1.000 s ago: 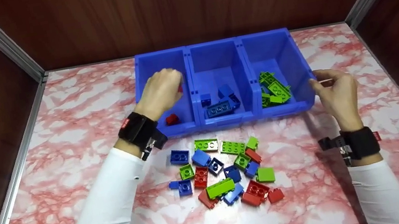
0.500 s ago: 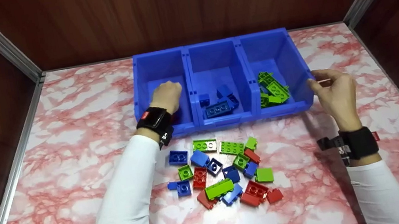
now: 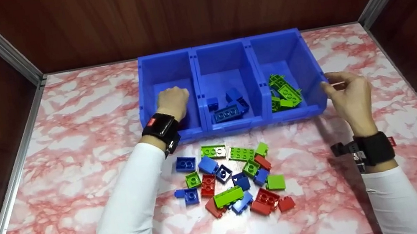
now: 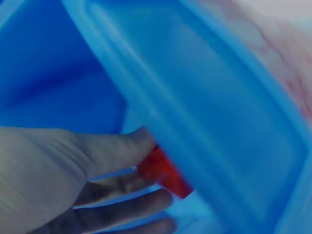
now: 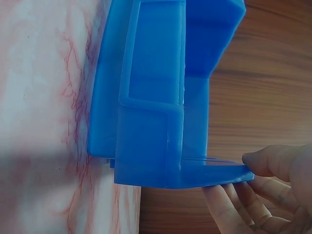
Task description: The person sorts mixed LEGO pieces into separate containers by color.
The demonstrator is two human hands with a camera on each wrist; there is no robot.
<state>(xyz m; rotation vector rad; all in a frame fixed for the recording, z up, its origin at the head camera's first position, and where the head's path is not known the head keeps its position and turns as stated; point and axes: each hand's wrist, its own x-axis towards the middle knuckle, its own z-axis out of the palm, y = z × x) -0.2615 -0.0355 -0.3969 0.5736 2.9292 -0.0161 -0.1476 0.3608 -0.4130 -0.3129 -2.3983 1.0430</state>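
My left hand [image 3: 173,102] reaches low into the left compartment of a blue three-compartment bin [image 3: 295,114]. A red toy brick [image 4: 168,174] shows at its thumb and index fingertips in the left wrist view, pinched at one end and partly hidden by the compartment's front wall. At the bin's right side, my right hand [image 3: 353,99] grips the rim, thumb on one face and fingers on the other. Blue bricks [image 3: 228,113] lie in the middle compartment, and green bricks [image 3: 288,96] in the right one.
In front of the bin, several loose bricks are scattered on the pink marbled table [image 3: 325,207], among them a long green brick [image 3: 228,196], a red brick [image 3: 286,204] and a blue brick [image 3: 186,164]. A wooden panel [image 3: 190,7] stands behind the bin.
My left hand has come down and forward into the left compartment with a red brick, then stays nearly still over the last half second. The right hand keeps its grip on the rim.
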